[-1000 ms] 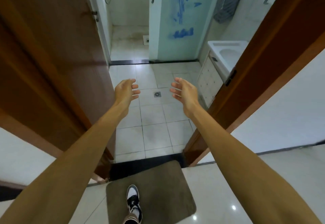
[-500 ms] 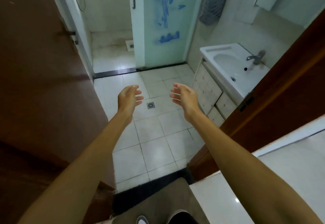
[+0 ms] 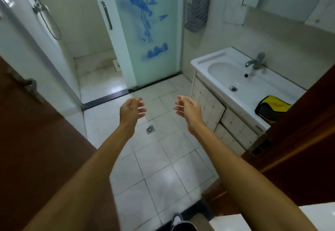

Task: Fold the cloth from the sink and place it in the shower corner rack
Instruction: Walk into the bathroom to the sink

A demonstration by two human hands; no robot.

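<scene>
**Both hands empty in the bathroom doorway; cloth on the sink worktop at right**

At your far left the brown door fills the edge of the view, its handle blurred. Beyond it the shower stall stands open, with a hose hanging on its left wall and a frosted glass panel printed with blue flowers closing its right side. A grey wire rack hangs in the corner just right of that panel; its top is cut off by the frame.

Your left hand is stretched forward above the tiled floor, palm turned inward, fingers spread and lightly curled, holding nothing. Your right hand mirrors it, palm facing the left hand, fingers loose and apart, also empty. The two are well apart, with the floor drain below and between them.

To the right, the white sink sits in its worktop over a tiled cabinet, the tap at the back. The cloth lies on the worktop's near right end, beside the basin: yellow with a dark border, bunched rather than flat. The brown door frame hides its right part, so you cannot see its full shape. A shoe shows at the bottom edge, partly cut off.
</scene>
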